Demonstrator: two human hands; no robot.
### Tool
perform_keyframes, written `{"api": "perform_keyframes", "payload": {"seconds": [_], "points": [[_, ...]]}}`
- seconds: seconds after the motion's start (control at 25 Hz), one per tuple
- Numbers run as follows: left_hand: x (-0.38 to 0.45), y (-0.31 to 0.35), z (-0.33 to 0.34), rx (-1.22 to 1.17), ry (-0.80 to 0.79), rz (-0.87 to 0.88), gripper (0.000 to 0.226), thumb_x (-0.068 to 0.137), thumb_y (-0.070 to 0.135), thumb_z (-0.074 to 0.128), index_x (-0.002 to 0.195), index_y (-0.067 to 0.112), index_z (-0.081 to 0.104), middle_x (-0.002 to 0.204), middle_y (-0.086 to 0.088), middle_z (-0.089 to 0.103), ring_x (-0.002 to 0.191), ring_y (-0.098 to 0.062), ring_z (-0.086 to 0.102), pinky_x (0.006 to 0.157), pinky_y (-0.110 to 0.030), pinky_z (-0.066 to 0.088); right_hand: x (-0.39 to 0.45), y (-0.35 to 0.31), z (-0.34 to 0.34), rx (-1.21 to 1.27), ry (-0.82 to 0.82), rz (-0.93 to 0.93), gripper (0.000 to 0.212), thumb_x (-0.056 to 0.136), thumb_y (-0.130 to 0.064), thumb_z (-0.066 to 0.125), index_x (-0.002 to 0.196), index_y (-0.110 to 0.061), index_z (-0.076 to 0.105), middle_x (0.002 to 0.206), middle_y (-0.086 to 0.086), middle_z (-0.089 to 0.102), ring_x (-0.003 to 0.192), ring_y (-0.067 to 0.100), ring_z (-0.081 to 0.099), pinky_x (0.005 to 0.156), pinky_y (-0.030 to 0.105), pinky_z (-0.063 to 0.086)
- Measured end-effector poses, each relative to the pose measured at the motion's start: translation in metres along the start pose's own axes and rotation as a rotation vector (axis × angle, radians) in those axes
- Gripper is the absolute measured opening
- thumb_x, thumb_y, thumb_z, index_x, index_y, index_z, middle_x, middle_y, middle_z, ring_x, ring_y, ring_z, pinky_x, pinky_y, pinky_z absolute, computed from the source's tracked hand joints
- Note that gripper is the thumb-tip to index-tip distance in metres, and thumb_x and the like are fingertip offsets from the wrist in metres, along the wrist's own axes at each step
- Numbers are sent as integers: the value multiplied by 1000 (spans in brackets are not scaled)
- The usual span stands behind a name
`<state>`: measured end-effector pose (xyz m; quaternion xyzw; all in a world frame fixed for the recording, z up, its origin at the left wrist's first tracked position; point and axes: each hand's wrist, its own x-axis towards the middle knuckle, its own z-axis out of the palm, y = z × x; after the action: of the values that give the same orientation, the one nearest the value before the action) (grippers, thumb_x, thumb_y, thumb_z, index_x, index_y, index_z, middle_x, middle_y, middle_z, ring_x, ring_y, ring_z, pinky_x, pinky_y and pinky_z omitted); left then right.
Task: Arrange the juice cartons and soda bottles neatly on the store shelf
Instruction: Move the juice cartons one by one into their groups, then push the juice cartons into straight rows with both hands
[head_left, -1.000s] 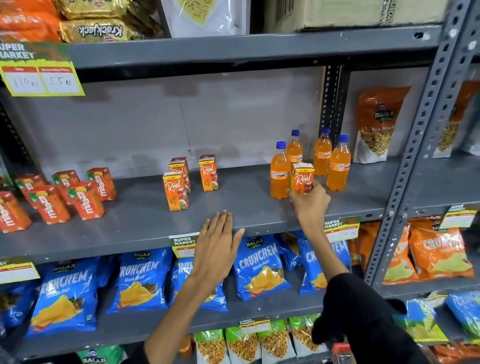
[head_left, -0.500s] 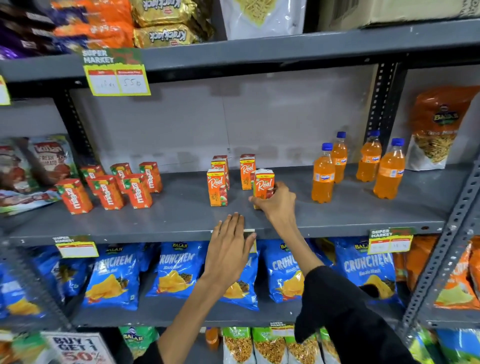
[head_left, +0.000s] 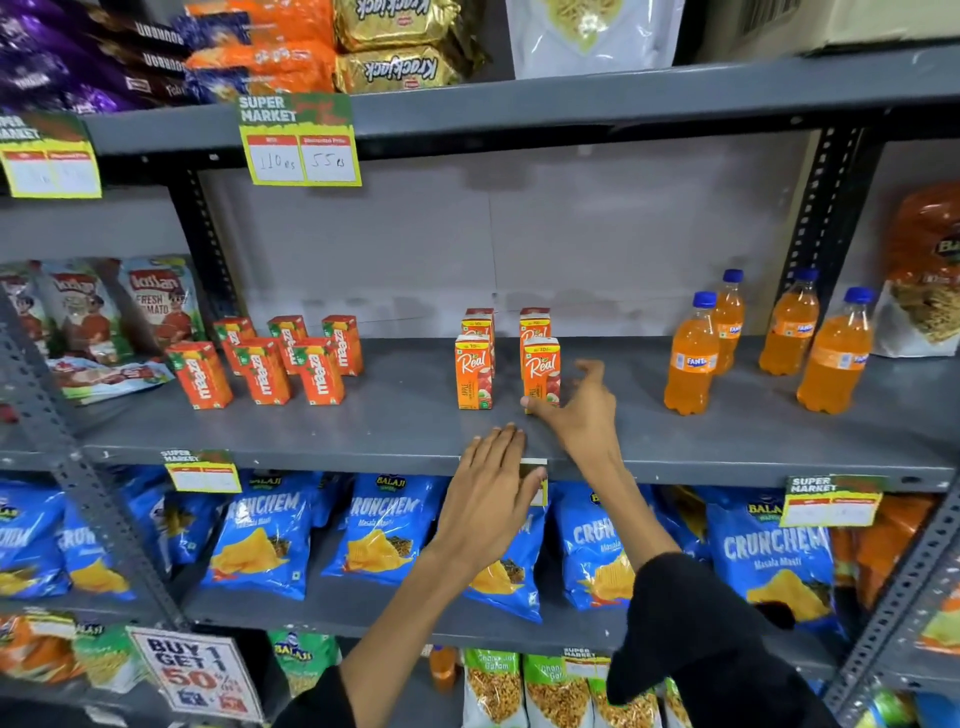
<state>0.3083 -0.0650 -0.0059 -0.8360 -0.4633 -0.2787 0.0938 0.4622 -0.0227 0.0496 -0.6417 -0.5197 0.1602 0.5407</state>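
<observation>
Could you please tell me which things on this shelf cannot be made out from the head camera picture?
- Rear Real cartons: largely hidden by the front ones.
- Middle shelf price tag: covered by the left hand.
- Front right Real carton: its base is hidden behind the right hand.
- Orange snack bag: cut off by the right edge.
- Lower price tags: writing too blurred to read.

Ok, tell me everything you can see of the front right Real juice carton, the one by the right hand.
The front right Real carton is a small orange box, cardboard by its look, with white "Real" script and fruit artwork near its base. It stands upright on the grey shelf, level with another Real carton to its left and directly before a third. The right hand is open; its thumb touches the carton's lower front.
</observation>
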Motion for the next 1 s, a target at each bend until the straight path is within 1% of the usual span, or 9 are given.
{"api": "perform_keyframes", "payload": {"seconds": [0.08,0.24,0.4,0.52,0.6,0.68,0.8,0.88,1.0], "points": [[-8,-9,-11,-129,45,-17,56,107,45,35,151,11,40,157,-6,45,145,-20,37,124,-37,21,-24,-5,-1,7,122,-124,69,75,-34,84,128,-13,46,127,7,60,117,21,57,89,25,45],[-36,-53,-45,-369,242,-154,42,104,41,49,138,16,55,135,1,61,127,-14,51,108,-34,43,-66,-41,29,68,203,-322,38,83,-31,77,112,-16,57,105,-2,63,93,11,60,84,24,49],[-47,-133,-84,-508,494,-338,20,100,32,59,116,20,60,110,4,63,106,-16,58,92,-31,47,-78,-79,104,152,120,-309,32,82,-28,80,101,-12,60,92,0,66,80,15,62,76,30,54],[-43,-201,-103,-582,617,-484,30,96,32,64,119,14,56,117,-1,60,111,-21,56,96,-38,46,-83,-106,166,173,80,-255,33,81,-27,81,101,-11,60,90,1,66,80,18,64,76,37,57],[-35,-249,-108,-590,554,-586,48,93,35,68,129,10,50,127,-6,56,120,-25,52,102,-41,44,-82,-124,206,162,50,-182,38,80,-27,81,104,-8,60,90,4,66,83,21,66,80,41,57],[-19,-291,-98,-589,401,-678,62,87,42,73,131,6,50,130,-11,57,121,-27,53,105,-44,44,-77,-135,237,114,10,-128,48,78,-28,83,112,-5,57,95,10,66,88,26,65,84,43,55],[4,-325,-89,-520,239,-730,86,72,72,72,124,5,54,119,-15,65,108,-35,65,94,-50,54,-69,-145,274,-6,-39,-43,71,74,-30,84,126,-1,45,120,21,57,110,35,58,95,37,47],[13,-327,-91,-418,180,-747,88,73,57,81,129,-1,46,123,-21,63,111,-41,64,92,-50,54,-65,-150,290,-57,-39,42,82,69,-36,86,127,-3,39,129,23,50,122,39,51,100,43,45],[17,-331,-100,-288,159,-738,82,76,45,83,129,-3,43,126,-23,61,112,-42,63,90,-51,54,-58,-157,310,-238,1,88,85,66,-48,84,123,-7,37,128,21,52,123,42,51,101,51,44]]}}
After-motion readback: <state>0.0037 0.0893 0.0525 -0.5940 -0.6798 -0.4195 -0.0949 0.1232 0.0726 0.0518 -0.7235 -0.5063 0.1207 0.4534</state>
